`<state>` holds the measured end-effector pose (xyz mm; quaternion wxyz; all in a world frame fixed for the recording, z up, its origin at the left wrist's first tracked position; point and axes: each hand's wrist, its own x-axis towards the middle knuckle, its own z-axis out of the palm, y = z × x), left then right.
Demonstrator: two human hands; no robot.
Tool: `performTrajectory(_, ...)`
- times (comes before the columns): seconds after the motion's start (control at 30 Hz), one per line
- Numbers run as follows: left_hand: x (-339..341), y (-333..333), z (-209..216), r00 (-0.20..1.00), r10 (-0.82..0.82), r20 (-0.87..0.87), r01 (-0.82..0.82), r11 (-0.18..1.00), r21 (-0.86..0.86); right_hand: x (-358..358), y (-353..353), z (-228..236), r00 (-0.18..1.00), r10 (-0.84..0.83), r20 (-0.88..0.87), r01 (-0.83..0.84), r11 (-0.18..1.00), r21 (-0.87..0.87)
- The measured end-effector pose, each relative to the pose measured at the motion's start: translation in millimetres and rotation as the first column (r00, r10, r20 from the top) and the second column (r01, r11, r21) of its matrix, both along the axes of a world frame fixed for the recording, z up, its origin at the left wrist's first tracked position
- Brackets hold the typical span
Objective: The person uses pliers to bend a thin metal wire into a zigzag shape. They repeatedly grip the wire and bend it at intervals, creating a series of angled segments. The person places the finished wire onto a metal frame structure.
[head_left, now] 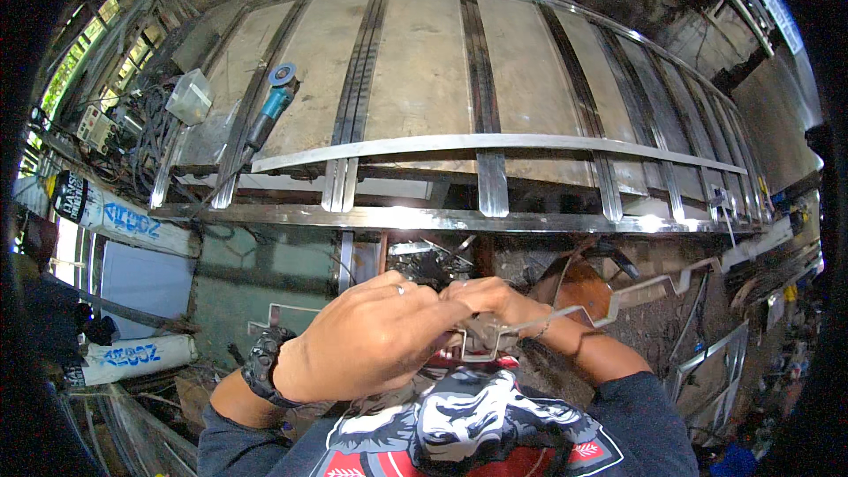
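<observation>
A thin metal strip bent into square steps (481,356) runs across in front of my chest. One end of it shows left of my wrist, and the other reaches far out to the right. My left hand (362,331), with a ring and a dark wristwatch, is closed on the strip near its middle. Right beside it, my right hand (499,299) also grips the strip, fingers curled and nearly touching the left. The fingertips of both hands are partly hidden behind the knuckles.
Ahead lies a large shiny metal frame (424,217) with several crossbars. A long flat bar (495,143) rests across it. An angle grinder (272,110) and a clear plastic box (190,97) sit at its left. White printed rolls (132,359) lie at left; metal scraps (711,371) lean at right.
</observation>
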<state>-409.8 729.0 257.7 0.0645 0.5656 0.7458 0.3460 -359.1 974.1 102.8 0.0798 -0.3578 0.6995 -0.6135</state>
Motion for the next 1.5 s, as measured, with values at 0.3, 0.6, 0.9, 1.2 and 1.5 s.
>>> performTrajectory(0.3, -10, -5, -26, 0.998, 0.052, 0.047, -0.04, 0.974, -0.224, -20, 11, 3, 0.994, -0.068, -0.081, 0.081, 0.982, 0.17)
performTrajectory(0.6, 0, 5, -32, 0.983, 0.181, -0.039, -0.182, 0.983, -0.035, -28, 13, -2, 0.999, -0.043, -0.032, 0.048, 0.982, 0.183)
performTrajectory(0.9, -1, 2, -45, 0.972, 0.197, -0.13, -0.19, 0.98, 0.063, -25, 13, 27, 0.983, -0.141, -0.117, 0.182, 0.83, 0.528)
performTrajectory(1.2, -3, 0, -49, 0.946, 0.239, -0.22, -0.231, 0.971, 0.061, -23, 13, 23, 0.982, -0.105, -0.156, 0.171, 0.845, 0.506)
performTrajectory(1.5, -7, -12, -59, 0.959, 0.274, -0.07, -0.266, 0.959, 0.097, -3, 22, -6, 0.992, -0.125, -0.033, 0.129, 0.938, 0.322)
